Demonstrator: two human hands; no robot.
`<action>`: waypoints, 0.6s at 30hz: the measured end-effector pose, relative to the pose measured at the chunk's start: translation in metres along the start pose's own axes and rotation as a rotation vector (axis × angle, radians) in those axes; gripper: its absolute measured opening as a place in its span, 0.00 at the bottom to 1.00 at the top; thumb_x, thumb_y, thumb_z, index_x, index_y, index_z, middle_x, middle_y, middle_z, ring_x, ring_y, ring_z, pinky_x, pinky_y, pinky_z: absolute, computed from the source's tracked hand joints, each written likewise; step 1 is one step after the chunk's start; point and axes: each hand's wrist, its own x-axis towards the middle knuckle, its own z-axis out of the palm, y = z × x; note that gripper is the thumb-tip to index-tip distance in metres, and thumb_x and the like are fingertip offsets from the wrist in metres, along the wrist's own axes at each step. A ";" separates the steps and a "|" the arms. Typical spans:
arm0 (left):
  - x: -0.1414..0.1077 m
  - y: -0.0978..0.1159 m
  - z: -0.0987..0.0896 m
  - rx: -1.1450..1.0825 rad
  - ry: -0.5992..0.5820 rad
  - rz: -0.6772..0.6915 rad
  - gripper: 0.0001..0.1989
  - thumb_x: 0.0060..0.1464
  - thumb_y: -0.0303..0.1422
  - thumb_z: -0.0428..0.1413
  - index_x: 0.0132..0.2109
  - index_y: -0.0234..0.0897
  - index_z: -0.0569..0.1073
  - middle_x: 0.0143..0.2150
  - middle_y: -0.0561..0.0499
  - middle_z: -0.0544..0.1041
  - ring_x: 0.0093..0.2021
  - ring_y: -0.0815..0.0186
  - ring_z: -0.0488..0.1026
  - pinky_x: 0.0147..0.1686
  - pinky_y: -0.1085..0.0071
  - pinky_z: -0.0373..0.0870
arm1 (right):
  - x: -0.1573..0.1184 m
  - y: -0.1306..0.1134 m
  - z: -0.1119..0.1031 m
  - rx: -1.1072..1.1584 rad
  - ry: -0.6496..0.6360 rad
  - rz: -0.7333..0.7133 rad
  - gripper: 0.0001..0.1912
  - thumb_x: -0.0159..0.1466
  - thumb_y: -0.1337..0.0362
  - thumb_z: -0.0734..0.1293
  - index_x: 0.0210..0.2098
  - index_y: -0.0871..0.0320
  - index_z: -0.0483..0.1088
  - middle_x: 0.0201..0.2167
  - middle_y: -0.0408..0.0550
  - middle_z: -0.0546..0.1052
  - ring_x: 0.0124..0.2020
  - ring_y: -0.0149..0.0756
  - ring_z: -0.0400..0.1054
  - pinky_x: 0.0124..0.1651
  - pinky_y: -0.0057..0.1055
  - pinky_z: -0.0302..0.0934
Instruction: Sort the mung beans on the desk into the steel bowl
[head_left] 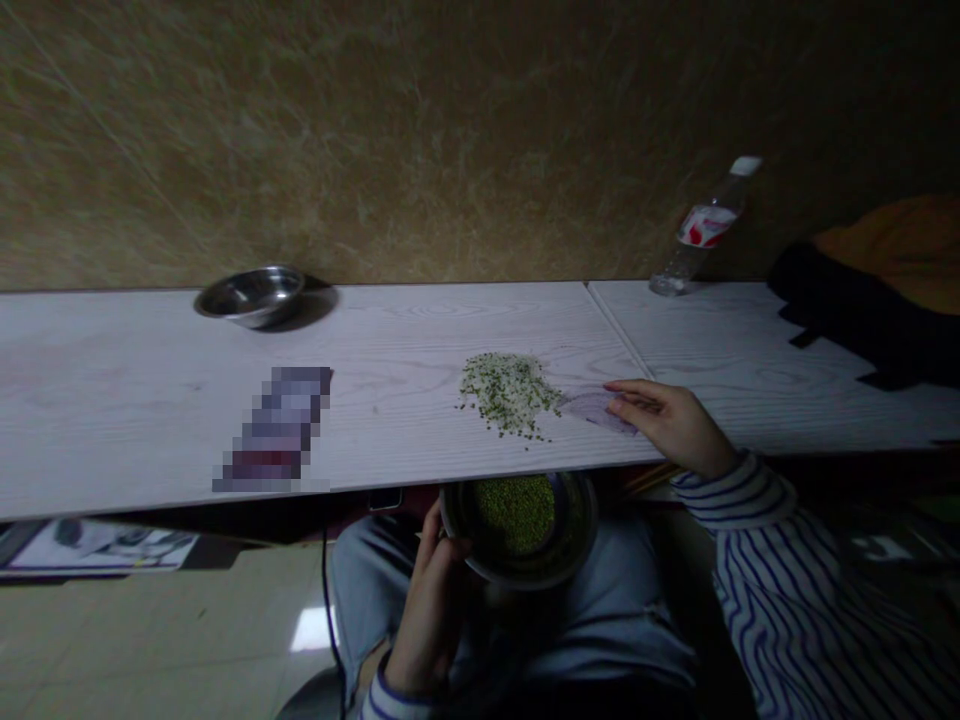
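Note:
My left hand (437,590) grips the rim of a metal bowl (581,560) on its left side. Green mung beans (517,512) lie in this bowl, which is held over my lap against the table's front edge. My right hand (679,420) pinches a thin, see-through purplish piece of plastic (596,408) low over the tabletop; its exact kind is unclear. The plastic's left end reaches the right edge of a loose pile of white grains mixed with green beans (510,393). A few beans are scattered around the pile.
On the white wood-grain table (397,340), an empty-looking steel bowl (255,297) stands at the back left. A blurred-out flat object (277,430) lies nearer the front. At the back right are a clear bottle (701,230) and a dark and orange bundle (877,270). A wall (375,140) rises behind.

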 end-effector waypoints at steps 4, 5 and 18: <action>0.003 -0.002 -0.003 0.028 0.012 0.003 0.32 0.40 0.29 0.56 0.57 0.44 0.67 0.47 0.48 0.77 0.49 0.54 0.73 0.47 0.61 0.69 | -0.003 0.001 -0.001 0.026 -0.020 -0.015 0.16 0.55 0.57 0.69 0.40 0.59 0.78 0.32 0.51 0.82 0.30 0.39 0.75 0.33 0.34 0.71; 0.003 -0.001 -0.003 0.028 0.013 0.004 0.32 0.40 0.29 0.56 0.57 0.44 0.67 0.47 0.48 0.77 0.49 0.54 0.73 0.47 0.61 0.69 | -0.002 0.002 -0.001 0.027 -0.014 -0.018 0.16 0.55 0.57 0.70 0.40 0.58 0.78 0.32 0.50 0.82 0.31 0.39 0.75 0.34 0.34 0.71; -0.002 0.003 -0.001 0.031 -0.007 0.004 0.32 0.42 0.30 0.57 0.58 0.45 0.67 0.49 0.48 0.77 0.49 0.54 0.73 0.46 0.61 0.69 | -0.014 -0.006 0.002 0.005 -0.046 -0.001 0.16 0.55 0.57 0.69 0.40 0.58 0.79 0.31 0.50 0.81 0.30 0.40 0.75 0.32 0.34 0.71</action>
